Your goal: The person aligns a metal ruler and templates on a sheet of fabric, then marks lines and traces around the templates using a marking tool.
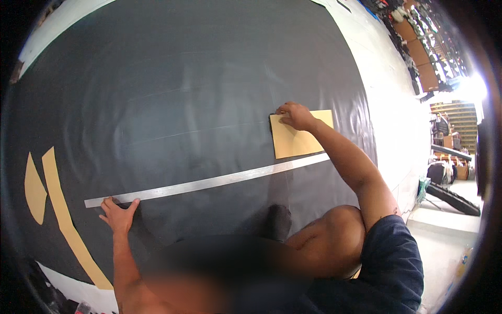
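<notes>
A large black sheet (204,94) with a soft sheen spreads beneath both hands. Across it, slightly slanted, lies a long metal straightedge (209,183). My left hand (119,215) touches the lower edge near its left end, thumb and fingers spread apart. Above the straightedge's right part sits a flat yellow card pattern (300,144), roughly square. My right hand (297,116) rests at the card's upper left corner, fingers curled together in a pinch; what is between them is too small to name. My right forearm passes over the straightedge's right end.
At the left lie two more yellow card patterns, a curved pointed one (35,191) and a long bent strip (65,220). Faint lines cross the black sheet. A white surface (392,104) borders it on the right. Beyond are cardboard boxes (418,55) and a dark slanted beam (452,199).
</notes>
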Available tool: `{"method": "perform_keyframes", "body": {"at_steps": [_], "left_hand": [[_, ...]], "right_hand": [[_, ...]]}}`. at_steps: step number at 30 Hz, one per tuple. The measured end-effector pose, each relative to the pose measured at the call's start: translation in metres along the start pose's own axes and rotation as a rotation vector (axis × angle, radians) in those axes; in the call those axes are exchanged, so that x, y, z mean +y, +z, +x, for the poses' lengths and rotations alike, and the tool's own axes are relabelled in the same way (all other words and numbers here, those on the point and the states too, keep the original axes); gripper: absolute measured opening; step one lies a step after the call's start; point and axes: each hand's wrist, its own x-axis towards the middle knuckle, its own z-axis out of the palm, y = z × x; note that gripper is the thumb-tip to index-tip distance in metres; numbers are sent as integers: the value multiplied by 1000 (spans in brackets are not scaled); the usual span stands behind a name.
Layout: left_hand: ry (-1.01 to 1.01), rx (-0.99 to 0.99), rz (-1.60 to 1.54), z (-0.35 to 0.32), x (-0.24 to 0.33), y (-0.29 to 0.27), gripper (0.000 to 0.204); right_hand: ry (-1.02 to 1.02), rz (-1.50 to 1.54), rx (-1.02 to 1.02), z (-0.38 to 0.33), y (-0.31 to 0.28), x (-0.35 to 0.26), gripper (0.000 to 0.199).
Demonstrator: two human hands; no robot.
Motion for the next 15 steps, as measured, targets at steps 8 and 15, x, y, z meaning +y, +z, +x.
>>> {"method": "perform_keyframes", "body": {"at_steps": [8, 15], "left_hand": [[18, 12, 68, 4, -10, 5, 111], [31, 24, 100, 8, -13, 6, 108]], "right_hand": [[-78, 178, 64, -10, 17, 11, 30], [-128, 131, 108, -19, 23, 5, 33]]}}
